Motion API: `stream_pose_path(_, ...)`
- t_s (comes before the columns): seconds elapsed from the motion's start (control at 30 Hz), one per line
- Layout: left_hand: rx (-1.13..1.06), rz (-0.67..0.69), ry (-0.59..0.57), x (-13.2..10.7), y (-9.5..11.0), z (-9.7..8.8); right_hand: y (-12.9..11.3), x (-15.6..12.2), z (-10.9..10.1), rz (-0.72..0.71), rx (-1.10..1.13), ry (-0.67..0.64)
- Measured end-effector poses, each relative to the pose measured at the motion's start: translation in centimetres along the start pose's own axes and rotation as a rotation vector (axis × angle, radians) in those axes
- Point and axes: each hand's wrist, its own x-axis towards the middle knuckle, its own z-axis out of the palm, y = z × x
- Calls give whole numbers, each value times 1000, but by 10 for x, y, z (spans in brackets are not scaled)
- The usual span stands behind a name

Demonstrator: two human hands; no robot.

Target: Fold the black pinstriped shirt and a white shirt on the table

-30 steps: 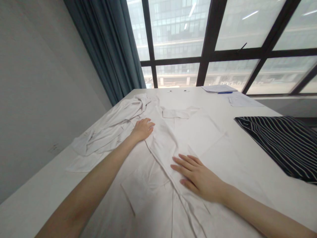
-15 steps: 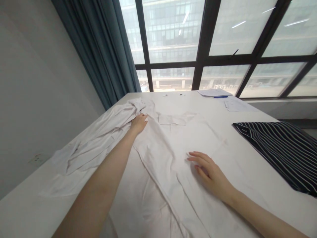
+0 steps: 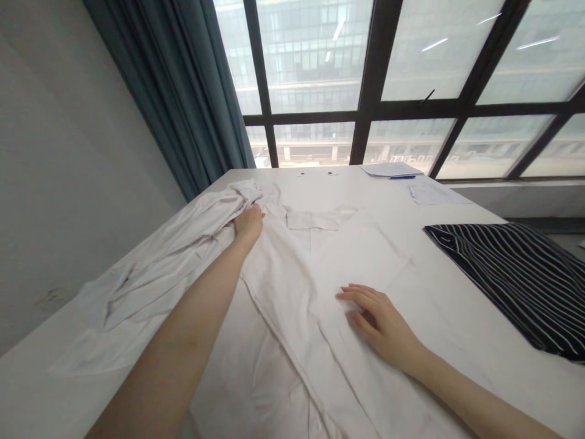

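A white shirt (image 3: 287, 274) lies spread over the table, its collar band (image 3: 313, 220) towards the far side. At the shirt's far left, my left hand (image 3: 250, 223) is closed on its fabric, with the fingertips mostly hidden from me. Bunched white cloth (image 3: 183, 244) lies in loose folds on the left, running up against that hand; where it parts from the shirt I cannot tell. My right hand (image 3: 381, 323) rests on the middle of the shirt, open, with fingers bent loosely and apart and nothing in them.
A folded black garment with white stripes (image 3: 516, 280) lies at the table's right edge. Papers (image 3: 388, 169) and a blue pen (image 3: 403, 177) are at the far right of the white table (image 3: 461, 268). Beyond stand a dark-framed window (image 3: 315, 117) and a blue curtain (image 3: 183, 91).
My left hand has gone from stretched fingers to a closed grip on the shirt. My right hand stays resting on the shirt. The whole view has shifted slightly.
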Motion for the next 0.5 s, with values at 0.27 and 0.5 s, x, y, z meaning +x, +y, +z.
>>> stream_pose_path(0.27,138,124,97,-13,-4,-15,-3,-1,-2,-17,-33,-60)
stream_pose_path(0.5,177,361,39,-41,25,1,-6,-1,-3,-35,48,-20)
